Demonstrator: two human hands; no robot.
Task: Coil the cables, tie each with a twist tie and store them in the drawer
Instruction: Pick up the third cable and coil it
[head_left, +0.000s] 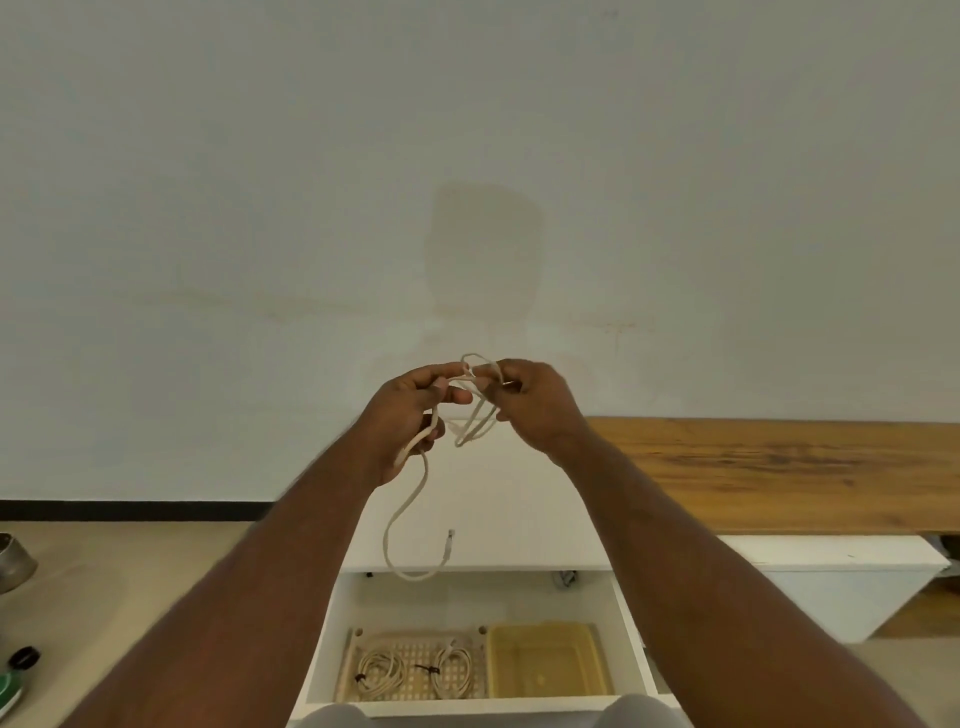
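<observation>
We see the left hand and right hand both gripping a pale cable (plug end dangling); below them, the open drawer, two tied coils inside

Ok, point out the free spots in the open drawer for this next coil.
Free: the white drawer floor behind the perforated wooden tray, and inside the yellow plastic bin, which looks bare. Crowded: the tray itself, where two tied beige cable coils leave only a narrow gap.
</observation>
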